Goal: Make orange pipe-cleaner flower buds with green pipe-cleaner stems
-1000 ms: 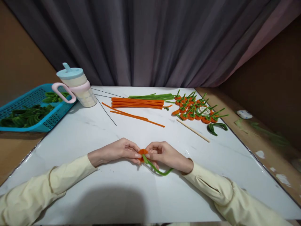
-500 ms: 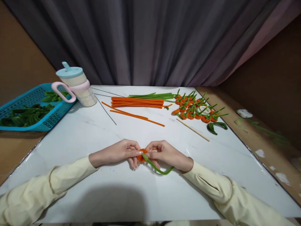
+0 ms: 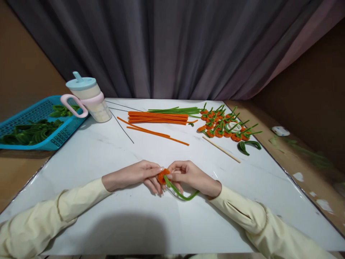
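Observation:
Both hands meet at the middle of the white table [image 3: 113, 223]. My left hand [image 3: 140, 174] pinches a small orange pipe-cleaner flower [image 3: 162, 176] from the left, and my right hand [image 3: 188, 176] grips it from the right. A green pipe-cleaner stem [image 3: 180, 194] curves out below the flower, under my right hand. Both wrists rest on the table top.
Orange pipe cleaners [image 3: 157, 118] and green ones [image 3: 175, 110] lie at the back. A pile of finished orange flowers [image 3: 223, 124], a white tape roll [image 3: 233, 126] and a wooden stick [image 3: 221, 149] lie at right. A sippy cup [image 3: 87, 97] and blue basket [image 3: 35, 124] stand at left.
The flower has turned slightly between my fingers and my left fingers have shifted on it. The hands stay in the same spot.

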Tool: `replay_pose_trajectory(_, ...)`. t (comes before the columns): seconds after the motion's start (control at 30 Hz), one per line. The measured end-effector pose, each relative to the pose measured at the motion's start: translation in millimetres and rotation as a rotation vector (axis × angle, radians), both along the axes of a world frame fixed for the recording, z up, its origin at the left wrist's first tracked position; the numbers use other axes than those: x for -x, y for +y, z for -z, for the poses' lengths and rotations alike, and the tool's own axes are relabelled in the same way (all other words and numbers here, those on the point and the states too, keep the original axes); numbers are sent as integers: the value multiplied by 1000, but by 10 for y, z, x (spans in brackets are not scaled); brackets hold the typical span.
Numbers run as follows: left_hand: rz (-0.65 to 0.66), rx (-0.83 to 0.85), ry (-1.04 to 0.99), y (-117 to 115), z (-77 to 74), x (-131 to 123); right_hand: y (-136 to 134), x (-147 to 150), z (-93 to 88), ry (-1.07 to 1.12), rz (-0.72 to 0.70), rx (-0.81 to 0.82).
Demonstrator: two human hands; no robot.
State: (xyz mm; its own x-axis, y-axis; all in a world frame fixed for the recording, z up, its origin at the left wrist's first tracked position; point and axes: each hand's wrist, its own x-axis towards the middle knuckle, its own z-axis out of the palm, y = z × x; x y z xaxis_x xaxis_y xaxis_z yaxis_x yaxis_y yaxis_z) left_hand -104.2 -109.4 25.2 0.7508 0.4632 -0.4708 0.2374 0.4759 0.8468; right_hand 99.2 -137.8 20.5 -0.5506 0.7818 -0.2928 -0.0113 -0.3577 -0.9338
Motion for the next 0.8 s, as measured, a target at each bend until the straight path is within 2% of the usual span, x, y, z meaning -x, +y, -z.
replay_pose_trajectory(0.13,-17,13,-33,-43,22,-16,1,1,23,19,2,-3)
replay_pose_trajectory(0.43,-95,-31,5,-56,-28,-44,-1,-4,-1,-2,17,1)
replay_pose_trajectory(0.53,-141,-146,6,-99,-21,-52,8,-10,1,2,62,-10)
replay_pose_trajectory(0.8,-342,-532,170,-264,37,-113,17,-12,24,50,126,9)
